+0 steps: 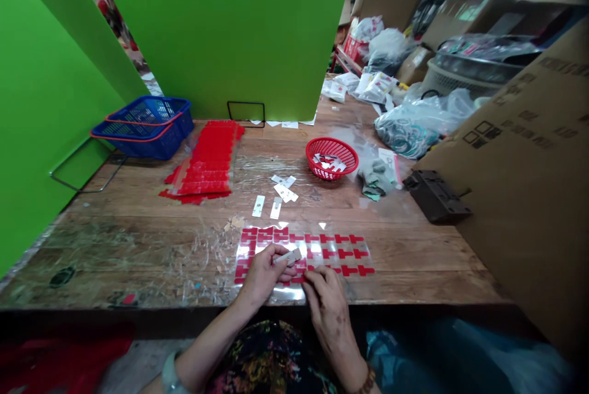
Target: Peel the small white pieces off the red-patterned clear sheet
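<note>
My left hand (265, 271) is closed around a small pale flat piece (289, 257), pinched between thumb and fingers. It is held over a clear sheet (271, 293) that carries rows of red T-shaped stickers (341, 253). At the sheet's near part, my right hand (326, 291) has thumb and forefinger together at a red sticker; whether the sticker is lifted I cannot make out. Just beyond the sheet lie several small white plates with a hole, among them one plate (258, 206) at the left.
A red basket (332, 141) holding white pieces stands behind the sheet. Red sheets (207, 161) are stacked at left, beside blue baskets (168, 139). A dark metal block (437, 197) and a cardboard sheet (529, 136) border the right. A grey-green cloth (376, 178) lies near the basket.
</note>
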A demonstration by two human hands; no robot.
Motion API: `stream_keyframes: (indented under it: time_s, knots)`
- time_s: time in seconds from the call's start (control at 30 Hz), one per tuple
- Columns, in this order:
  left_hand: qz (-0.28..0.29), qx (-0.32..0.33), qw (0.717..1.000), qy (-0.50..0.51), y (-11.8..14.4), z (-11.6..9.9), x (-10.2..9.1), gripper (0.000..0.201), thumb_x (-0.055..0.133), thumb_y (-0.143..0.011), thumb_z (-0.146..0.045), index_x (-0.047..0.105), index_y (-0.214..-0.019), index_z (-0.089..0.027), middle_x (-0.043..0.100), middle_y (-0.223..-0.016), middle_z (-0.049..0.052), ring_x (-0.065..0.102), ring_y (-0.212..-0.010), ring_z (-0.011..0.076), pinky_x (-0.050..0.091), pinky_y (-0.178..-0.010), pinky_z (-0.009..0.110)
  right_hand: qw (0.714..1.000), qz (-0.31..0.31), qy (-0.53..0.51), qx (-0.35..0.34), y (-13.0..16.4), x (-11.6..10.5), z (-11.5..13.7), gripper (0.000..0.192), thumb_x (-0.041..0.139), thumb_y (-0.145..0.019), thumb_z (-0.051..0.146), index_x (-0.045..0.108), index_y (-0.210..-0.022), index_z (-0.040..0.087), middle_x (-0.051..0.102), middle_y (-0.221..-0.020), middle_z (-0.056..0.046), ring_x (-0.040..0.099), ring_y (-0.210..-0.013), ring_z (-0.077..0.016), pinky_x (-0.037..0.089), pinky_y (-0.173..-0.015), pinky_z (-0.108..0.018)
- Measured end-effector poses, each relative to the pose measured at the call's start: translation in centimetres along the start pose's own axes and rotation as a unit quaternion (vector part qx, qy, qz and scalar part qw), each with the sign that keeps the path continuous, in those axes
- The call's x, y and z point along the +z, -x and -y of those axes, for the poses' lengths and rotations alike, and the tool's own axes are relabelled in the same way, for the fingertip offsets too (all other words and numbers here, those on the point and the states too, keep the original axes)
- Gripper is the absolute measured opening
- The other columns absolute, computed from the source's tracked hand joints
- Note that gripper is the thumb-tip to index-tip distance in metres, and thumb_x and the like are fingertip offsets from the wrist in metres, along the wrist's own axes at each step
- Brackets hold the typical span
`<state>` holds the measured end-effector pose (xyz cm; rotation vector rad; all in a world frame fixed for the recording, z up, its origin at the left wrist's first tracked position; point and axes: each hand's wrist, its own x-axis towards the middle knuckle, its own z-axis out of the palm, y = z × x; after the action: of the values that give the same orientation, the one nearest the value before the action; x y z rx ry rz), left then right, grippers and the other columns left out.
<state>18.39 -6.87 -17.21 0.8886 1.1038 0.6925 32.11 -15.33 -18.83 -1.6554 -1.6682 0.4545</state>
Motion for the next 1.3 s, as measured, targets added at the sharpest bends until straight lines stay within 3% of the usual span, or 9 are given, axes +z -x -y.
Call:
stream_keyframes:
  time_s: [0.33,0.57,0.67,0.73,1.03,1.3]
  knots:
    - [-0.026,0.003,1.0,-0.012,0.3,-0.3,0.3,0.023,0.066,-0.069,-0.029,0.057,-0.083,-0.013,0.07,-0.074,0.006,0.069,-0.066,0.0196,0.055,-0.061,0.03,0.999,0.02,-0.046,0.014,-0.8,0.0,0.7,0.015,0.04,-0.086,0.014,0.051,-0.077,0.019,0.05,-0.078,-0.005,0.047,-0.073,-0.0188,0.041,-0.065,-0.031]
    - [-0.022,0.004,1.0,0.012,0.2,-0.1,0.2,0.025,0.068,-0.068,-0.028,0.058,-0.084,-0.012,0.071,-0.079,0.009,0.069,-0.069,0.0202,0.056,-0.064,0.031,0.996,-0.011,-0.075,0.037,-0.7,0.1,0.4,0.025,0.044,-0.086,0.016,0.049,-0.11,0.019,0.053,-0.092,-0.008,0.051,-0.08,-0.0198,0.044,-0.071,-0.032]
    - [-0.021,0.001,1.0,0.02,0.2,0.0,0.1,0.027,0.068,-0.068,-0.028,0.058,-0.086,-0.012,0.071,-0.079,0.01,0.069,-0.069,0.0205,0.056,-0.065,0.031,0.997,-0.004,-0.063,0.048,-0.8,0.2,0.2,0.011,0.044,-0.086,0.017,0.055,-0.09,0.019,0.049,-0.085,-0.006,0.05,-0.075,-0.0184,0.044,-0.068,-0.031]
    - [-0.027,-0.002,0.999,0.021,0.2,0.1,0.1,0.028,0.069,-0.068,-0.028,0.057,-0.088,-0.011,0.071,-0.079,0.01,0.069,-0.069,0.0207,0.056,-0.065,0.031,0.997,-0.004,-0.061,0.048,-0.7,0.3,0.3,0.014,0.043,-0.087,0.016,0.055,-0.081,0.019,0.048,-0.083,-0.005,0.049,-0.075,-0.0179,0.043,-0.068,-0.03]
    - [-0.036,0.011,0.999,0.023,0.2,0.2,0.2,0.028,0.068,-0.069,-0.03,0.057,-0.088,-0.011,0.071,-0.079,0.01,0.069,-0.066,0.0206,0.055,-0.061,0.029,0.996,-0.011,-0.084,0.022,-0.4,-0.1,1.2,0.009,0.046,-0.086,0.017,0.053,-0.082,0.02,0.054,-0.089,-0.006,0.051,-0.084,-0.02,0.041,-0.073,-0.033]
    - [-0.046,-0.012,0.999,0.008,0.1,0.1,0.3,0.025,0.065,-0.072,-0.025,0.056,-0.09,-0.011,0.071,-0.078,0.01,0.069,-0.069,0.0204,0.054,-0.061,0.027,0.992,0.016,-0.125,0.004,0.2,-0.4,0.2,0.011,0.048,-0.084,0.018,0.051,-0.074,0.021,0.055,-0.075,-0.002,0.051,-0.073,-0.0183,0.04,-0.07,-0.032]
